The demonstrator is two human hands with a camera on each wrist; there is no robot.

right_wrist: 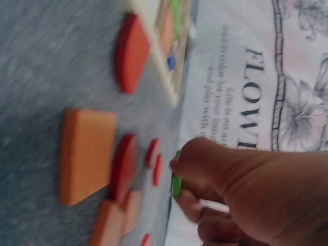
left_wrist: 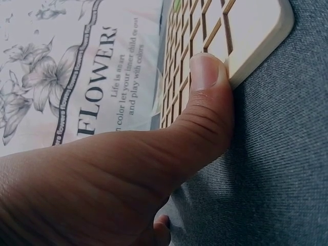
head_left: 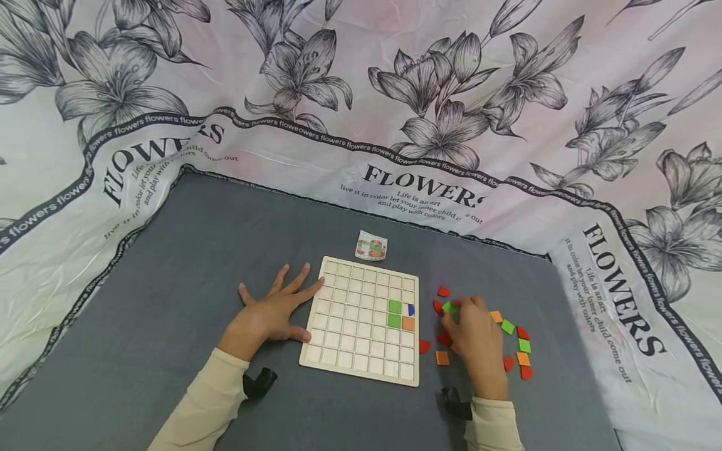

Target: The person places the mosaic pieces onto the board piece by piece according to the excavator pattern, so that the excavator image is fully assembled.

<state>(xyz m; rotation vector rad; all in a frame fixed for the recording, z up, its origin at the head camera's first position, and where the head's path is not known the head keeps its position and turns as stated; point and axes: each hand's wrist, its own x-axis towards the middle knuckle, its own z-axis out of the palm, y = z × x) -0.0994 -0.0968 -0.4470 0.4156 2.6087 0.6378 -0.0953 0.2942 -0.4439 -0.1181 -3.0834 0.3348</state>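
- The right hand [head_left: 476, 332] is to the right of the board, thumb and fingertips pinched together on a green piece [right_wrist: 177, 185]; that piece is just above or at the tabletop, I cannot tell which.
- The left hand [head_left: 271, 319] lies at the left side of the board, its fingers spread apart and clamped on nothing; the thumb tip rests on the rim, and another fingertip touches the same side farther off.
- The gridded wooden board [head_left: 361, 374] lies flat between the hands, slightly turned; toward its right side sit two green squares [head_left: 395, 307], one behind the other, with a blue piece [head_left: 411, 310] to the right of the far one and an orange square [head_left: 408, 323] right of the near one.
- Around the right hand lie loose pieces: red ones [head_left: 424, 346], orange ones [head_left: 442, 358] and green ones [head_left: 524, 346]; a column of them stands farther right.
- Just beyond the board's far edge is a small patterned card [head_left: 371, 245]; a dark grey tabletop [head_left: 186, 269] is beneath everything; flower-printed fabric [head_left: 440, 125] rises behind.
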